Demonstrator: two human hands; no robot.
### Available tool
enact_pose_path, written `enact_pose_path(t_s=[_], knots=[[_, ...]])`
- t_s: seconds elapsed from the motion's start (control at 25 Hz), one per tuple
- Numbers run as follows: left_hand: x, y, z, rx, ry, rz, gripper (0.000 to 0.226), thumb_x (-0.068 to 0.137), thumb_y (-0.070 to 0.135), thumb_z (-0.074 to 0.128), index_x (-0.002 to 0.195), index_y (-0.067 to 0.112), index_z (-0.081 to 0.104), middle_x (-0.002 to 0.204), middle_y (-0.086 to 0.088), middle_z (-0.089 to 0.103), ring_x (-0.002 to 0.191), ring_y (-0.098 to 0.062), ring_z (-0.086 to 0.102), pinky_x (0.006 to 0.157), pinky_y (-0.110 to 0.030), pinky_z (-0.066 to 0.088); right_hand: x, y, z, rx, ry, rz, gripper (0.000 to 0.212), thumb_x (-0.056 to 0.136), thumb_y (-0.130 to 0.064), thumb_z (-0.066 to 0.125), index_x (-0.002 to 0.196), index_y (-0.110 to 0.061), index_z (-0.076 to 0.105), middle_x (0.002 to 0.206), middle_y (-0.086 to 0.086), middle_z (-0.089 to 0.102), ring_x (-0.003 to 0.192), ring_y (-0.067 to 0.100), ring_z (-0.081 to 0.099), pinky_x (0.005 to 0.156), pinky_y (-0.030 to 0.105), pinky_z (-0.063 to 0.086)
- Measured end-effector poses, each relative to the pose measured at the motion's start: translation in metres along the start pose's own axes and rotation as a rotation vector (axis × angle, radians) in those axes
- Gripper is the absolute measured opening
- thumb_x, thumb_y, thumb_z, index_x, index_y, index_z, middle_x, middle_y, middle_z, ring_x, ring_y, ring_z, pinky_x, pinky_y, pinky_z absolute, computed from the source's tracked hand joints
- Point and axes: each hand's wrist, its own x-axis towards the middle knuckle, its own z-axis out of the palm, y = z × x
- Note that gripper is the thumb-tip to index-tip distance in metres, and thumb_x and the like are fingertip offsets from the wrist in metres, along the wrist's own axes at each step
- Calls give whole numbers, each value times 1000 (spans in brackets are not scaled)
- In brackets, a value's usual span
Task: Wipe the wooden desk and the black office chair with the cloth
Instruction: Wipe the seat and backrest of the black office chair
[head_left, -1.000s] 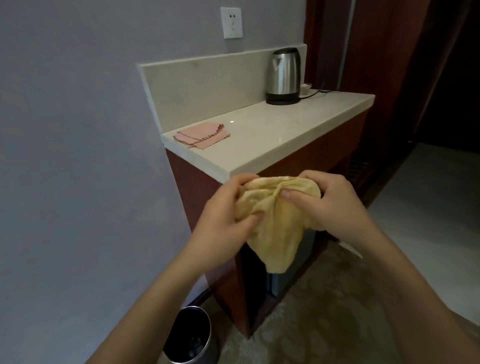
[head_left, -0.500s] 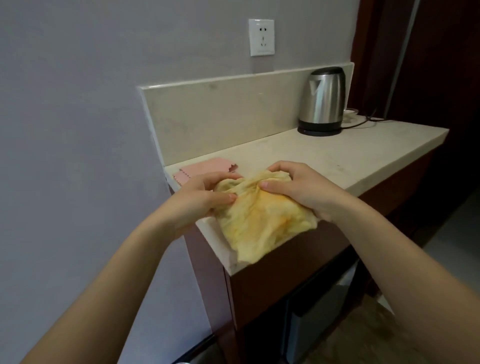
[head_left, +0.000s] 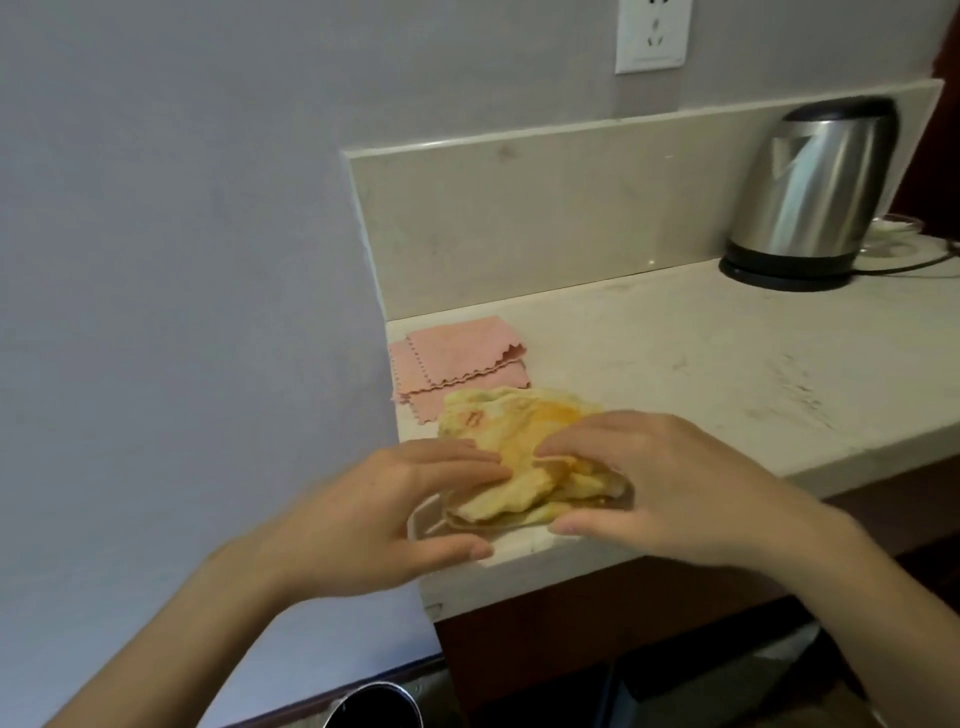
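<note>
1. Head view, cloth position: the yellow cloth (head_left: 519, 436) lies bunched on the near left corner of the pale surface (head_left: 727, 374). Its near folds reach the front lip. Its far edge is just beside the pink cloth (head_left: 452, 358); I cannot tell whether the two touch.
2. Left hand (head_left: 395, 514): the fingers are nearly straight and their tips touch the left side of the yellow cloth. The thumb is spread apart and lies along the front lip. This hand grips nothing.
3. Right hand (head_left: 665, 488): it arches over the right side of the yellow cloth. The fingertips press into the top folds, the thumb sits at the near edge, and the bunch is pinched between them.
4. Step in hand: I judge that the cloth is being gathered or folded on the surface. Neither the wooden desk nor the black office chair is in view, so I cannot tell how much wiping is done.
5. Next move, if wiping remains: form a flat pad, take it firmly in one hand and lift it straight up, so that the pink cloth is not dragged along.
6. Clearance: the kettle (head_left: 815, 192) stands well apart at the far right.
</note>
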Motion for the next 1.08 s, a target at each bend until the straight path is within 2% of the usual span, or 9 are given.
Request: enact_pose_path(t_s=[0.08, 0.2, 0.32, 0.48, 0.56, 0.64, 0.84, 0.96, 1.08], knots=[[4, 6, 3, 87, 87, 21, 36, 89, 37, 59, 123, 26, 62, 127, 14, 59, 118, 1, 51, 97, -14, 40, -2, -2, 8, -138, 50, -98, 53, 84, -63, 40, 130, -39, 47, 123, -21, 57, 106, 3, 54, 87, 26, 48], [23, 14, 2, 104, 281, -79, 16, 88, 6, 63, 101, 10, 72, 93, 0, 71, 81, -14, 66, 72, -23, 51, 8, 5, -3, -214, 54, -165, 39, 88, -46, 47, 125, -34, 53, 100, -13, 67, 83, 12, 62, 75, 29, 50], [51, 20, -21, 123, 454, -207, 13, 90, 9, 61, 87, 5, 73, 70, -3, 68, 63, -14, 62, 64, -28, 50, 43, 17, -40, -178, 150, -74, 29, 81, -31, 55, 109, -29, 63, 81, -6, 64, 80, 20, 61, 71, 28, 46], [80, 32, -77, 395, 733, -87, 19, 88, 15, 59, 95, 5, 74, 80, -12, 72, 71, -27, 68, 64, -39, 55, 79, 26, -86, -140, 522, 10, 22, 84, -22, 57, 104, -28, 64, 84, -4, 62, 76, 20, 52, 66, 29, 36], [69, 37, -73, 540, 671, 12, 19, 86, 13, 59, 96, 5, 73, 84, -14, 71, 70, -31, 67, 60, -44, 55, 67, 25, -75, -189, 566, -86, 18, 85, -19, 58, 100, -25, 65, 84, -3, 63, 73, 21, 51, 65, 30, 35], [46, 42, -43, 594, 484, 45, 21, 85, 16, 59, 97, 7, 75, 86, -14, 72, 71, -30, 68, 56, -44, 56, 42, 23, -45, -231, 449, -188, 16, 86, -18, 59, 99, -21, 67, 90, -1, 68, 77, 26, 60, 66, 32, 44], [-3, 49, 14, 407, 248, -84, 33, 78, 25, 67, 110, 20, 72, 100, 1, 72, 86, -18, 70, 53, -35, 57, 1, 24, -4, -216, 197, -375, 20, 78, -19, 69, 97, -22, 70, 87, -5, 70, 77, 18, 66, 52, 35, 53], [-2, 48, 14, 350, 230, -229, 34, 88, 28, 63, 122, 27, 64, 113, 6, 67, 102, -15, 63, 71, -35, 55, 6, 23, -9, -277, 107, -283, 28, 86, -32, 57, 113, -31, 60, 103, -14, 63, 94, 9, 56, 75, 30, 50], [5, 60, -3, 118, 264, -245, 18, 90, 25, 61, 103, 19, 73, 88, 4, 73, 79, -8, 65, 67, -24, 51, 10, 14, -32, 18, 53, -185, 24, 81, -28, 51, 100, -28, 66, 84, -12, 65, 74, 6, 56, 72, 28, 49]])
